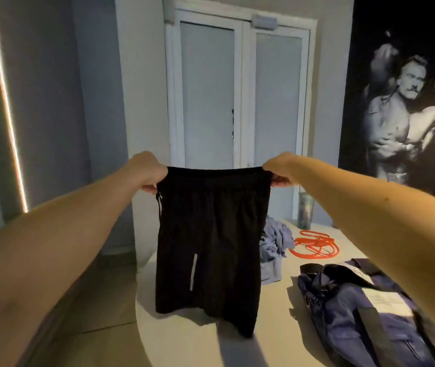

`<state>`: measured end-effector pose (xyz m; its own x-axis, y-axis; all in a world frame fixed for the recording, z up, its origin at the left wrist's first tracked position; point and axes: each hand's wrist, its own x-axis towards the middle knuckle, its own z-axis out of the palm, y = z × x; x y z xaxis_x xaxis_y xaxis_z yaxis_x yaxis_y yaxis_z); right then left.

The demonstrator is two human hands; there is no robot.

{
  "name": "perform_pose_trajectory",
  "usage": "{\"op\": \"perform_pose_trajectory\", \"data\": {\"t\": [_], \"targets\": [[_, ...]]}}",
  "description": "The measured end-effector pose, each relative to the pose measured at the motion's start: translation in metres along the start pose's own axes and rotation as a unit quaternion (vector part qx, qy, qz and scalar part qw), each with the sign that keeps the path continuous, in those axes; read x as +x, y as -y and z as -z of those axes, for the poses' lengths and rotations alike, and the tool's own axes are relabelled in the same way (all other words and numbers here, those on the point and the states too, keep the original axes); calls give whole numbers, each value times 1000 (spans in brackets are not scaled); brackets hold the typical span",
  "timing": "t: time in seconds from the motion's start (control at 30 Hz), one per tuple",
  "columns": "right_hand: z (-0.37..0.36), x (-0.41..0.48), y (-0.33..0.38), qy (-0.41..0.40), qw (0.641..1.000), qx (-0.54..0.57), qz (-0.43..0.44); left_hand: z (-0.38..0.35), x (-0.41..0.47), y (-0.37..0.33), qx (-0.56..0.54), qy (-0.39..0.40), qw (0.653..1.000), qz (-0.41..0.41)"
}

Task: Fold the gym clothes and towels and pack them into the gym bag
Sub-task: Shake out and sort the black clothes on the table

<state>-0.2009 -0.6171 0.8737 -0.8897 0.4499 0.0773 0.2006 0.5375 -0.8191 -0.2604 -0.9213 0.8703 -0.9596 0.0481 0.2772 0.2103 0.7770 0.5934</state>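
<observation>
Black shorts (211, 234) held up by the waistband, left hand (150, 172) and right hand (279, 170) each pinching a corner. The hem hangs over the desk's (277, 308) rounded left edge, with open floor beyond. Navy gym bag (356, 313) near right, cut off by the frame, contents not visible. Blue-grey clothes heap (274, 242) half hidden behind the shorts. Orange cord (314, 245) far right.

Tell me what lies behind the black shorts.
A crumpled pale blue garment peeks out past the black shorts on the table; how far it extends behind them is hidden.
</observation>
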Motion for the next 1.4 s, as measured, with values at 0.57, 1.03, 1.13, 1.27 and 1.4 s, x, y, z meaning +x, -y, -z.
{"op": "perform_pose_trajectory", "data": {"t": [0.57,1.03,1.13,1.27,1.4], "targets": [[47,-32,88,-1,986,168,-4,70,19,-62,146,44,986,-63],[16,-31,65,174,971,33,158,-20,13,-76,-159,59,971,-169],[15,-29,34,89,963,-153,204,-8,14,-77,-221,39,966,-132],[11,-8,-26,68,950,-272,138,10,13,-70,-262,19,960,-92],[6,4,-54,97,980,-176,-7,21,12,-60,-235,25,968,-83]]}}
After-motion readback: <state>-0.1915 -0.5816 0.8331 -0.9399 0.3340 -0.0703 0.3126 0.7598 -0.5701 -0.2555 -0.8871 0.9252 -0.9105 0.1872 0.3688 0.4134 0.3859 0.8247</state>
